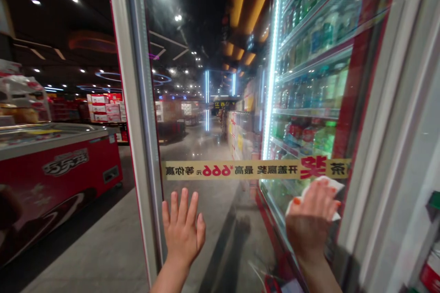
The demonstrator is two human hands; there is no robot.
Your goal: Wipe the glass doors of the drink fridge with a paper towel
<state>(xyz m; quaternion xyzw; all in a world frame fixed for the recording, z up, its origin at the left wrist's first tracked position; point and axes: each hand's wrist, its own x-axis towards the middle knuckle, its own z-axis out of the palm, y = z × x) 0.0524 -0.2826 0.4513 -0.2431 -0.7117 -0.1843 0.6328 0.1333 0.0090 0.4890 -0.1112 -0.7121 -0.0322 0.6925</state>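
Observation:
A glass cooler door [133, 114] in a pale metal frame stands open in front of me. A yellow strip [247, 170] with mirrored red and black characters runs across the glass. My left hand [184, 226] lies flat against the pane below the strip, fingers stretched, holding nothing. Under the fingers of my right hand [311, 219] is a white tissue [333, 184], pressed to the glass near the strip's right end. Corners of the tissue stick out around the fingers; the rest is hidden.
Lit shelves of bottles [309, 135] show at the right, seen through or reflected in the glass. To the left stands a red chest freezer [62, 178]. Stacked boxes [106, 109] are behind it. A grey floor [113, 247] stretches beyond the door.

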